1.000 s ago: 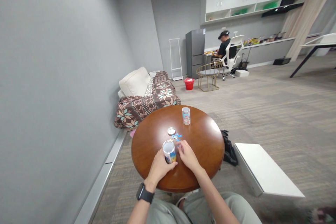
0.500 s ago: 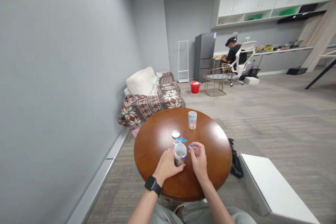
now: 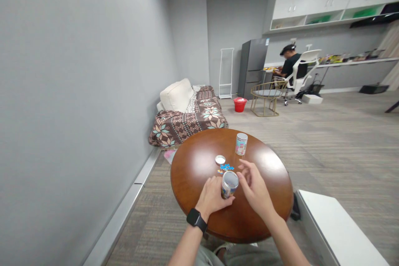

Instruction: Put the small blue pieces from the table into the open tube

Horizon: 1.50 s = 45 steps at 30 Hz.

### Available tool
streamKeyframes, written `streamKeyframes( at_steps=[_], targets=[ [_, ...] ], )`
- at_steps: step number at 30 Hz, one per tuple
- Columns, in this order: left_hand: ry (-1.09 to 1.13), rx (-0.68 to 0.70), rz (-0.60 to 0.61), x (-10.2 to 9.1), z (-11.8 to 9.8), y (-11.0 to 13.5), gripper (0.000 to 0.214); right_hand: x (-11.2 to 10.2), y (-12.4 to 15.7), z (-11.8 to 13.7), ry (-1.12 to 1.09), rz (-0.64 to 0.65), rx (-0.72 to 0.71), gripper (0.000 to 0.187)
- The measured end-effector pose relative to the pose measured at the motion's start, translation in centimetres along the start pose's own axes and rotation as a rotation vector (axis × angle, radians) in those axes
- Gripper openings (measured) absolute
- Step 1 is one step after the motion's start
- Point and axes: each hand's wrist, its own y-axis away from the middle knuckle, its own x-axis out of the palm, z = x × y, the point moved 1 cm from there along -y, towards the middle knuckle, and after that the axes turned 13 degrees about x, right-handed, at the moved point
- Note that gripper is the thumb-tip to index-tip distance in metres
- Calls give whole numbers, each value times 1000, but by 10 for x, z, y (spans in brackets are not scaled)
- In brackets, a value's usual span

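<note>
Open tin held on round bench, two hands.

Left hand [image 3: 213, 196] had its fingers [image 3: 227, 202] wrapped round the open tin [image 3: 229, 184], which stood tilted on the near middle of the bench [image 3: 193, 166]; right hand [image 3: 254, 187] hovered just beside the tin's mouth, fingers [image 3: 243, 166] loosely spread, holding nothing visible. Just beyond the tin lay small blue pieces [image 3: 226, 167] and a round lid [image 3: 220, 159]; a second, closed tin [image 3: 241, 144] stood farther back. A watch [image 3: 196, 219] sat on the left wrist.

Left hand [image 3: 214, 196] around open tin [image 3: 229, 184] on round table [image 3: 193, 162]
</note>
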Motion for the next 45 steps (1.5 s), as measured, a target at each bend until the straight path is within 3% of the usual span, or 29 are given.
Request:
streamKeyframes(
  at_steps=[2,3,5,7,12,16,25,34,45],
  targets=[
    [0,-2,0,0,0,0,36,4,-8,-17,-43,-102,66,36],
    [-1,0,3,0,0,-1,37,8,-13,-27,-28,-95,100,35],
    [-2,3,3,-1,0,-1,39,20,-23,-49,61,-24,118,33],
    [-1,-10,-9,-1,1,-1,39,34,-28,-68,159,66,38,38],
    [-23,-35,-45,0,2,5,37,57,-17,-96,489,247,-13,51],
    [-53,-49,-65,1,1,10,35,59,-9,-92,605,303,-37,50],
    [-109,-100,-61,3,3,9,27,56,-15,-81,420,244,-82,33],
    [-149,-83,-77,6,6,10,29,53,-16,-78,425,231,-49,16],
    [-87,-65,-52,1,5,7,33,53,-16,-85,317,215,-77,25]
  ],
)
